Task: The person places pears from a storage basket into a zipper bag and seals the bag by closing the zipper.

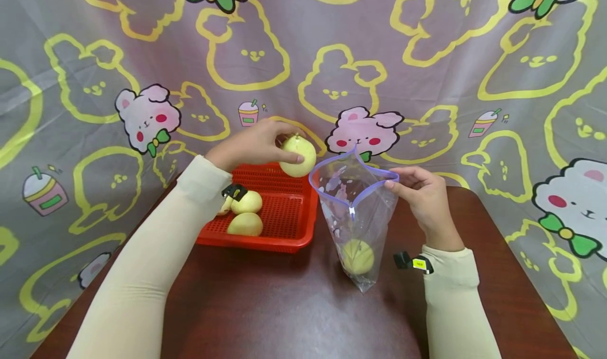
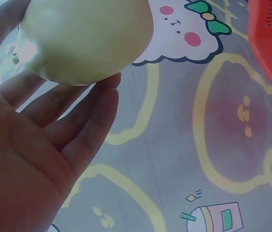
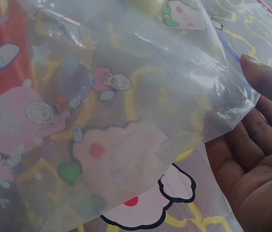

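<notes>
In the head view, my left hand (image 1: 263, 144) grips a round pale-yellow pear (image 1: 299, 156), with a short stem on top, above the back right of the red basket. In the left wrist view the pear (image 2: 87, 38) rests against the fingers, thumb at the far side. My right hand (image 1: 423, 195) pinches the purple-edged rim of a clear zip bag (image 1: 334, 222) between thumb and fingers. The bag hangs upright with its mouth spread wide, and another pear (image 1: 358, 256) lies at its bottom. Printed cartoon figures show on the bag's film (image 3: 102, 96) in the right wrist view.
Several more pears (image 1: 246, 202) lie on the left side of the red slotted basket (image 1: 284, 242), partly behind the left wrist. Basket and bag are over a dark brown table (image 1: 284, 306). A cartoon-print curtain (image 1: 294, 58) hangs close behind and at both sides.
</notes>
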Tool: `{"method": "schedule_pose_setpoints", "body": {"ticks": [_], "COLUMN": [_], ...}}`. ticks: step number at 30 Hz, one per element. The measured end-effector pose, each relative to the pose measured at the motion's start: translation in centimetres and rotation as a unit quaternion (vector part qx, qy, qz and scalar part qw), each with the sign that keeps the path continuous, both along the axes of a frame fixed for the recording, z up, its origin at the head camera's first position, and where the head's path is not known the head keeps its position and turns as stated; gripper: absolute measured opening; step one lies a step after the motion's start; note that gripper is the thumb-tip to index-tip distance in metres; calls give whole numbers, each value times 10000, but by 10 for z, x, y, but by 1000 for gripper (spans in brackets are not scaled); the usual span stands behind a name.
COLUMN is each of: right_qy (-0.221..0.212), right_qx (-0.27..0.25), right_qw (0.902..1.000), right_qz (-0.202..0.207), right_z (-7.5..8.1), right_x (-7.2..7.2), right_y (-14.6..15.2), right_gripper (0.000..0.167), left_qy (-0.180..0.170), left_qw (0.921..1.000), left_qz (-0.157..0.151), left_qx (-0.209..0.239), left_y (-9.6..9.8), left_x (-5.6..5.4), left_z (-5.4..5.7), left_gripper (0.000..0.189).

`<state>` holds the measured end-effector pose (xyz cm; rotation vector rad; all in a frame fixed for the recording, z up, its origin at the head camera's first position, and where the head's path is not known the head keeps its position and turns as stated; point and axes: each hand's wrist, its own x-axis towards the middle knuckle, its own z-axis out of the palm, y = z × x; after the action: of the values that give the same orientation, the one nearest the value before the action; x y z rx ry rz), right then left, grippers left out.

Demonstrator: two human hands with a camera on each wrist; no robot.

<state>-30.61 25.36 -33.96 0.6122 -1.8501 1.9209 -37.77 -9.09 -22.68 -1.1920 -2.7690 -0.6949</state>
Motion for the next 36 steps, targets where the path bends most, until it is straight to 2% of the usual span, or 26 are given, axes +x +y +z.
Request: {"method": "schedule_pose_setpoints", "body": {"ticks": [4,10,17,24,30,36], "right_qy": [-8,9,18,-91,-12,9], "right_qx": [-3,-95,-160,-217,-188,-107], "right_qw": [10000,9999,9997,9997,9997,9999], "right_qz": [-18,62,157,7,123,85], "right_z": [0,-1,-2,-1,-1,-1], "right_x": [-1,-1,-1,1,2,4], "right_y": [0,-1,-2,-4,-3,-2], "right_gripper": [27,29,27,29,26,26], "left_qy": [28,-64,-3,218,225,177], "left_qw": [9999,9995,9982,9983,9988,9973], "left_qz": [-41,-19,-248,-387,-414,-700], "left_qx": [115,314,552,384,166,124], "left_y": [2,8,14,22,32,42], "left_x": [1,9,15,17,19,20], "left_z": [3,9,14,16,17,14], "left_gripper": [40,43,48,49,51,48]}}
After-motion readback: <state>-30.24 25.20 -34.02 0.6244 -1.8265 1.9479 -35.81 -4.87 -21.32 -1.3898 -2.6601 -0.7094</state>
